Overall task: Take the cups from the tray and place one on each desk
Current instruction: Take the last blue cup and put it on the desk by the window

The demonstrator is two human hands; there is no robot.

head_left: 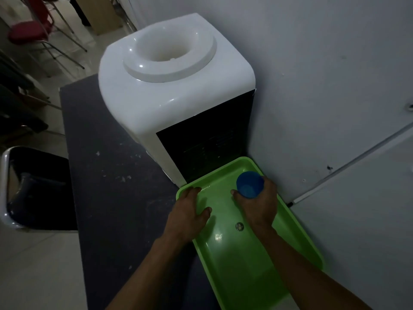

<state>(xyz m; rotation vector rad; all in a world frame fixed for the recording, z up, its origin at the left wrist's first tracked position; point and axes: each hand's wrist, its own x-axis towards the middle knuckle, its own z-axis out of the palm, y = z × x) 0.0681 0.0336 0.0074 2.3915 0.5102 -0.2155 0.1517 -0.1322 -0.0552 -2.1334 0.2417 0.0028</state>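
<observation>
A green plastic tray [237,260] lies on a dark table, its far end against a white water dispenser. My right hand [259,204] is wrapped around a blue cup [249,185] over the tray's far right corner, the cup's open mouth facing up toward me. My left hand [190,211] rests flat on the tray's left rim, fingers spread, holding nothing. No other cup shows in the tray.
The white water dispenser [174,86] stands on the dark table [105,175] beyond the tray. A grey wall [335,86] runs close along the right. A black chair [38,189] sits at the left, and red chairs [29,30] stand far back.
</observation>
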